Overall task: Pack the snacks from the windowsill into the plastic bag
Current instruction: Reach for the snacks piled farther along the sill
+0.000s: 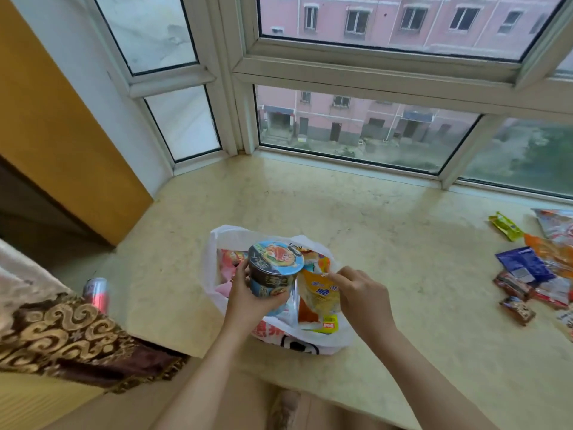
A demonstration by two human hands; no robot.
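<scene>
Left hand [245, 293] grips noodle cup [274, 271] above plastic bag [217, 243]; right hand [356, 290] pinches yellow packet [316, 293]. Next: lower cup; loose snacks [527, 268] at 3 o'clock.

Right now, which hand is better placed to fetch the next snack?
Right. The right hand only pinches a yellow packet in the bag, nearer the loose snacks; the left hand grips the noodle cup.
</scene>
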